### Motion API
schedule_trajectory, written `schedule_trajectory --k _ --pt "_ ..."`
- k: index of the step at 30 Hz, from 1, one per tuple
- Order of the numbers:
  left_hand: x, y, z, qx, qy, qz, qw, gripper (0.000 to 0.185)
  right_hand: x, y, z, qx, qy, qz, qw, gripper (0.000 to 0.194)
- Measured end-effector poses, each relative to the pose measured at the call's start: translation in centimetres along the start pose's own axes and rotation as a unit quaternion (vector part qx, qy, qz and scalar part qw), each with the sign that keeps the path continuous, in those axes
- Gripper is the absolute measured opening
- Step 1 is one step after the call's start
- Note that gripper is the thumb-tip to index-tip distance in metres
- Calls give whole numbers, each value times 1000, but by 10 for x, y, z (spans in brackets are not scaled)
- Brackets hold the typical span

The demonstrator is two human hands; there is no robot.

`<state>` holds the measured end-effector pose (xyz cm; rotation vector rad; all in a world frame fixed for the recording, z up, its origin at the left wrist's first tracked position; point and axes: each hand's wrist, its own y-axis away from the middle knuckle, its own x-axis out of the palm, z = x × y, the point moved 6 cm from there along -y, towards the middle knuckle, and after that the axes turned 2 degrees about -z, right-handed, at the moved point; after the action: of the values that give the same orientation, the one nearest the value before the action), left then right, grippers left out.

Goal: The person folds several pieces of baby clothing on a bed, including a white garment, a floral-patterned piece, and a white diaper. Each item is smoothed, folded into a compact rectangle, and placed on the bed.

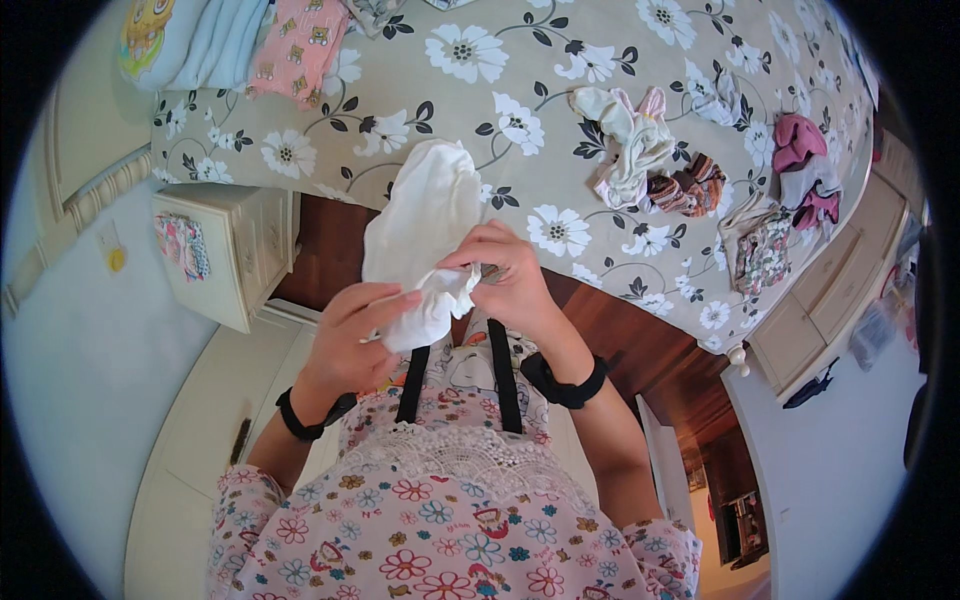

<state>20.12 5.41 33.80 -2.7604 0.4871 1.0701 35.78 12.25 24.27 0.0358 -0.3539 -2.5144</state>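
Note:
A white cloth garment (427,202), perhaps a sock or small piece of baby clothing, hangs between my two hands in front of my body. My left hand (356,334) pinches its gathered lower part between thumb and fingers. On the other side, my right hand (502,270) grips the ruffled edge of its opening. The garment's far, rounded end lies over the near edge of a bed with a floral cover (559,231). Part of the cloth is hidden by my fingers.
On the bed lie pale socks (637,146), brown patterned socks (690,187), a pink and grey bundle (802,161), a flowered cloth (761,251) and a pink bear-print cloth (296,52). A cream bedside cabinet (225,225) stands at the left.

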Motion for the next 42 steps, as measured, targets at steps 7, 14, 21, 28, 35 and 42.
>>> schedule_trajectory --k 7,14,21,28,35,42 --pt "21 -23 3 -207 108 -116 965 20 4 9 33 -61 225 -130 964 31" --pt "41 -25 12 -238 85 -93 963 18 -2 13 31 -81 203 -129 967 33" --pt "10 -5 31 -331 271 -64 901 4 -41 32 33 -40 78 21 996 25" --pt "22 -19 -34 -148 287 275 906 59 -46 36 0 -110 326 -103 933 29" --pt "-31 -10 -16 -273 450 22 850 19 -98 43 -64 -44 320 -364 874 34" --pt "-27 11 73 -355 -197 -60 912 33 -116 80 -36 10 432 -204 878 12"
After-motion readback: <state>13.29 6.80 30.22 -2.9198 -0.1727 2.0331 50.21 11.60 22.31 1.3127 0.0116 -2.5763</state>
